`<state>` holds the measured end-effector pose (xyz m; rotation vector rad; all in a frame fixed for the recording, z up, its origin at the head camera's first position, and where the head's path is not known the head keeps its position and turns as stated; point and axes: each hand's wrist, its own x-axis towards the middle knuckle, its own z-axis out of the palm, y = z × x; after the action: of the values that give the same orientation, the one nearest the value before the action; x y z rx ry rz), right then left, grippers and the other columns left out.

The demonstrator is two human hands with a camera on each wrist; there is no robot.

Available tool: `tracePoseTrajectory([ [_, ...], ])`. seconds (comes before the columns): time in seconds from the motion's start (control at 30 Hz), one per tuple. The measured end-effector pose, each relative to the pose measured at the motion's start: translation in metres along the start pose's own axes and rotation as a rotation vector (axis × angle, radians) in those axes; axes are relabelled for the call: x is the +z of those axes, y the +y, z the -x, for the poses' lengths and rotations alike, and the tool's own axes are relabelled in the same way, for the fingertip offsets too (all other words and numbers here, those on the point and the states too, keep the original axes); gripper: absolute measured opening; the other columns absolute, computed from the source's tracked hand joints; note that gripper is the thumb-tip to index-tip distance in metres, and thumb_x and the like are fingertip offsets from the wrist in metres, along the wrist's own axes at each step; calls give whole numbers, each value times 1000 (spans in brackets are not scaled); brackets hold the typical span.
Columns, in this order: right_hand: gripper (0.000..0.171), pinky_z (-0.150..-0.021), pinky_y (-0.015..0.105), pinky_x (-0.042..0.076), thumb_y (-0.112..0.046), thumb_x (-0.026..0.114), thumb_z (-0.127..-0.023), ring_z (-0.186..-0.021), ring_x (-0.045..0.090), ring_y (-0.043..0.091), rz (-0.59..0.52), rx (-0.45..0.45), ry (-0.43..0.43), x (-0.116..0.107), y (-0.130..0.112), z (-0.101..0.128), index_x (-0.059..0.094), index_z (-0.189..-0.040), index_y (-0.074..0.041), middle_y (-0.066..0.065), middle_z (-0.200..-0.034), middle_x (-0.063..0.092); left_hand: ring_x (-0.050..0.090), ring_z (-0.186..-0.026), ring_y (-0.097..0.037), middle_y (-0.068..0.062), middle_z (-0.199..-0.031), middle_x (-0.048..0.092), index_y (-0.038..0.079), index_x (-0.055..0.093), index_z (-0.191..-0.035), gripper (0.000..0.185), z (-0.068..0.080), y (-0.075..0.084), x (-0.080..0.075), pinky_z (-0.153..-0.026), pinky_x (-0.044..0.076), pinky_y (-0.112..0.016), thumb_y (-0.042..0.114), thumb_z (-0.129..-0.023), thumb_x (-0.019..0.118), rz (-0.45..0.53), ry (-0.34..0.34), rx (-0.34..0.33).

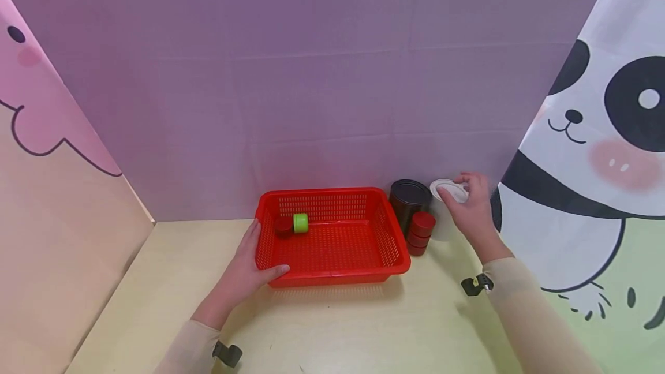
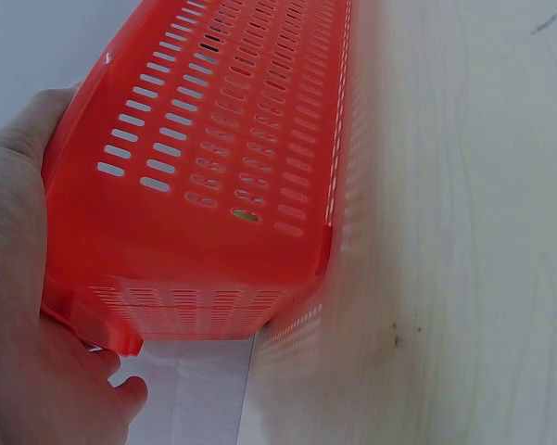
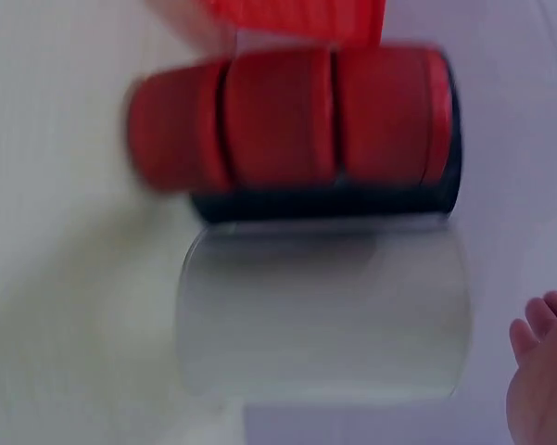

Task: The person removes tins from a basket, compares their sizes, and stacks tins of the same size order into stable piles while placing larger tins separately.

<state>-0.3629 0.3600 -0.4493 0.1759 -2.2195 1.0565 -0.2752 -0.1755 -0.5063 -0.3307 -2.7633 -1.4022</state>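
Observation:
My left hand (image 1: 244, 264) holds the left end of a red plastic basket (image 1: 332, 275), thumb on the front rim and fingers along the left side. Inside the basket, at its left, are a small red cup (image 1: 283, 226) and a bright green cup (image 1: 301, 223). Over the pale lid (image 1: 451, 190) of a white canister (image 3: 324, 315) hovers my right hand (image 1: 474, 206), thumb and fingers spread. The right wrist view shows a gap between those fingers and the canister, with nothing in the hand.
Between basket and canister stand a dark lidded canister (image 1: 400, 206) and a stack of red cups (image 1: 420, 234). A purple cloth (image 1: 332, 85) hangs behind them. A panda-print sheet (image 1: 571, 218) borders the pale wooden table (image 1: 353, 328) on the right.

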Motion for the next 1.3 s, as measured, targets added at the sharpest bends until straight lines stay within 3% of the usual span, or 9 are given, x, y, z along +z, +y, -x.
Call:
tracePoseTrajectory([
  [0.23,40,-107,68,48,-19,83,-101,-132,52,45,-37,-96,-177,22,-44,-5,58,-125,0,24,-147,52,19,-167,-42,-12,-185,10,11,6,-179,135,0,-1,0,-115,51,-64,54,-85,93,-1,6,31],
  [0.47,39,-112,67,50,-20,81,-103,-128,55,46,-52,-127,-435,47,-89,-12,58,-127,1,23,-132,56,19,-167,-41,-10,-185,10,13,7,-179,135,-1,-3,2,-113,52,-63,54,-84,94,-14,13,18],
  [0.8,34,-104,59,59,-29,83,-101,-119,62,38,35,-168,-682,91,-138,-21,63,-122,-11,14,-125,62,22,-166,-40,-8,-185,12,16,7,-179,138,0,0,1,-110,56,-62,54,-81,96,4,9,14],
  [0.97,34,-105,52,59,-33,83,-101,-118,64,34,77,-264,-761,115,-149,-27,65,-120,-10,13,-123,66,22,-166,-40,-8,-185,12,17,7,-179,138,-1,-2,2,-110,56,-61,55,-81,96,6,7,15],
  [1.1,34,-104,49,61,-35,83,-100,-118,66,30,92,-290,-794,130,-155,-30,67,-121,-13,10,-125,67,22,-166,-40,-8,-185,12,17,6,-179,137,-1,-2,2,-111,56,-61,55,-82,95,3,3,15],
  [1.3,35,-104,47,61,-32,83,-100,-118,67,30,60,-302,-773,156,-155,-34,68,-124,-11,12,-126,68,23,-166,-39,-8,-184,13,18,6,-179,137,0,1,2,-108,58,-60,50,-82,97,11,3,6],
])
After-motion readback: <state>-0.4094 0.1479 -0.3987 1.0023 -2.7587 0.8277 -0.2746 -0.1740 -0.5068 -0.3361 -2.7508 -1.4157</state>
